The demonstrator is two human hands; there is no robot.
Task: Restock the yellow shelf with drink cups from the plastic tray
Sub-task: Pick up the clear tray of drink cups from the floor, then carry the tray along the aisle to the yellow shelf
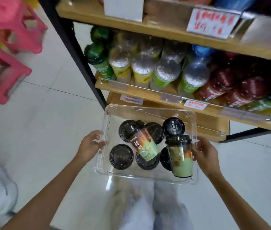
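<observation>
Left fingers [102, 144] are curled over the left rim of the clear plastic tray [149, 112], thumb on the outside, clamped firm on the edge. That left hand [90, 145] carries one side. Over on the other side, the right hand [203, 154] grips the tray's right rim, its fingers [194, 151] wrapped over the wall and closed on it, pressed just beside a toppled cup. Both bare forearms reach in from the bottom of the view, and the tray hangs between them above the pale tiled floor [56, 117].

Inside the tray: drink cups with black lids [121, 156], several standing upright so only the lids show. One orange-and-green cup [143, 144] lies tilted across the upright ones near the middle. A second cup with a green base [180, 156] lies on its side against the right wall, lid pointing away from the person.

Just beyond the tray's far edge stands the yellow shelf [148, 95], wood-toned boards on a black frame [75, 52]. Its middle level is packed with bottles: green ones [98, 55] at the left, clear bottles with yellow and green labels [164, 72] in the centre, dark red ones [227, 83] to the right. Red-and-white price tags [195, 104] clip along the front edges, too blurred to read. Pink plastic stools [3, 47] sit off to the left on the floor.
</observation>
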